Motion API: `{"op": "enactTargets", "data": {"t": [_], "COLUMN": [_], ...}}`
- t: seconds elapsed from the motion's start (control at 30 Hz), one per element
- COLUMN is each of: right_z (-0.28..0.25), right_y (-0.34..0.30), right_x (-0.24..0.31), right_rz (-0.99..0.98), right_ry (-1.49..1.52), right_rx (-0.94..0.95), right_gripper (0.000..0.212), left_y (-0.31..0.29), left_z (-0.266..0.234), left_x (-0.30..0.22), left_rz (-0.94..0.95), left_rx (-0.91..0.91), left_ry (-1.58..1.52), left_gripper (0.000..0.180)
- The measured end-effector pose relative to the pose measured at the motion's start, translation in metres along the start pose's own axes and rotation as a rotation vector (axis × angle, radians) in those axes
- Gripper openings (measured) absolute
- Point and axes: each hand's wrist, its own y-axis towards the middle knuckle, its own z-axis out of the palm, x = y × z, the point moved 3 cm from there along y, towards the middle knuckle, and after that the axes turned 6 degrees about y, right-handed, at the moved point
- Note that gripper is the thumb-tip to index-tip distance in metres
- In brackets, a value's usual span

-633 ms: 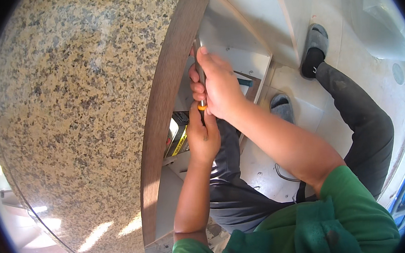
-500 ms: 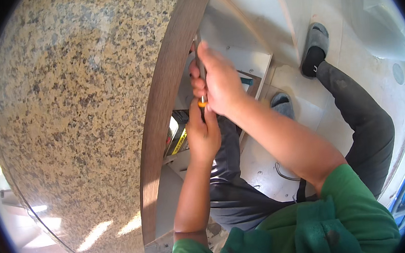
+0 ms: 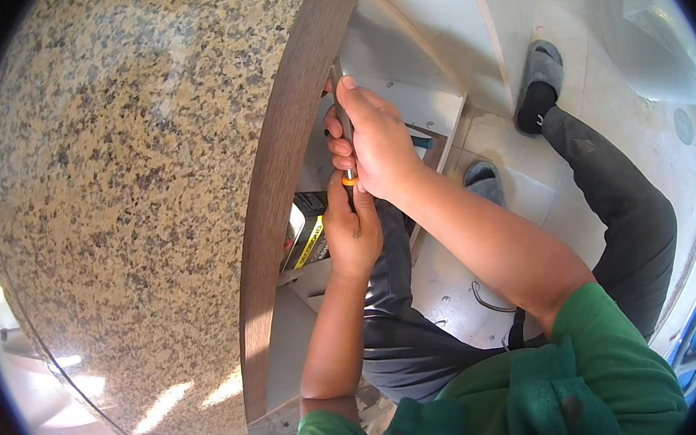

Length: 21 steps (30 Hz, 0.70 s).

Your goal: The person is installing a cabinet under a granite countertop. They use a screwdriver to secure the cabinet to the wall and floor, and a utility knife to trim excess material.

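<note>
My right hand (image 3: pixel 379 145) is closed around a narrow grey metal strip (image 3: pixel 343 111), thumb at its upper end, beside the wooden edge of a speckled stone-look countertop (image 3: pixel 144 217). Just below, my left hand (image 3: pixel 353 233) grips what looks like a screwdriver (image 3: pixel 350 182); an orange collar and a short bright shaft show, while its handle is hidden in my fingers. The shaft runs up under my right hand, and its tip is out of sight. Both hands nearly touch, over an open cabinet space beside the counter.
A black and yellow box (image 3: pixel 309 241) sits inside the cabinet below my left hand. White panels (image 3: pixel 438 14) stand at the far side. My legs and grey slippers (image 3: pixel 544 63) are on the tiled floor to the right. Plastic sheeting (image 3: pixel 653 38) hangs at far right.
Both hands keep their hold and have shifted only slightly. The right hand's blur has gone, and the orange collar sits a little lower.
</note>
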Motion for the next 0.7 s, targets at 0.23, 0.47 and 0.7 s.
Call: {"op": "enactTargets", "data": {"t": [0.23, 0.47, 0.7], "right_z": [0.003, 0.002, 0.005], "right_y": [-0.014, -0.016, -0.017], "right_x": [-0.015, -0.018, -0.020], "right_rz": [0.019, 0.048, 0.027], "right_ry": [0.034, 0.027, 0.038], "right_rx": [-0.009, -0.001, -0.005], "right_gripper": [0.047, 0.046, 0.048], "left_y": [-0.014, -0.020, -0.022], "left_z": [-0.011, -0.013, -0.016], "left_x": [0.009, 0.009, 0.016], "left_rz": [0.033, -0.013, 0.008], "left_rx": [0.003, 0.014, -0.009], "left_ry": [0.030, 0.030, 0.069], "left_gripper": [0.037, 0.038, 0.038]}}
